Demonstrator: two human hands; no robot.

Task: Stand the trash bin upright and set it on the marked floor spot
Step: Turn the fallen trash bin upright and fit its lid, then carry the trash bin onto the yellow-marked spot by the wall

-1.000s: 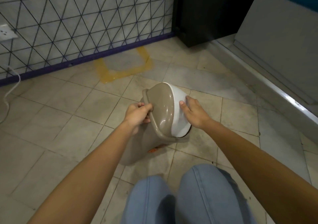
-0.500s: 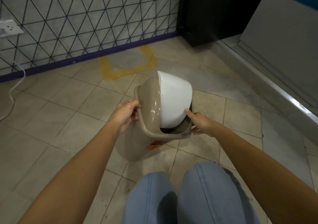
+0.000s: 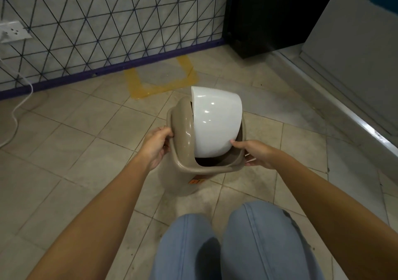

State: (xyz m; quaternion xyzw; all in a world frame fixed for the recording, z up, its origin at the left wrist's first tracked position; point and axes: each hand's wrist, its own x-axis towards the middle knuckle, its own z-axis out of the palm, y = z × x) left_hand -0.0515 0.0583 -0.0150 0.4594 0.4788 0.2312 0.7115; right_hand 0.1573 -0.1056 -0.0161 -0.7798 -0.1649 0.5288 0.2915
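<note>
Head view: both my hands clamped on trash bin (image 3: pixel 183 178) rim, left hand (image 3: pixel 156 145) at 9 o'clock side, right hand (image 3: pixel 256 153) at 3 o'clock, fingers curled round collar. Bin near upright between them, long axis roughly vertical; white swing lid (image 3: pixel 215 124) tipped open. Whether base touches floor, cannot tell. Yellow marked spot (image 3: pixel 161 75) lies at 12 o'clock from grip, slightly toward 11, apart from bin. Left hand marginally nearer. Next, I judge: carry forward.
</note>
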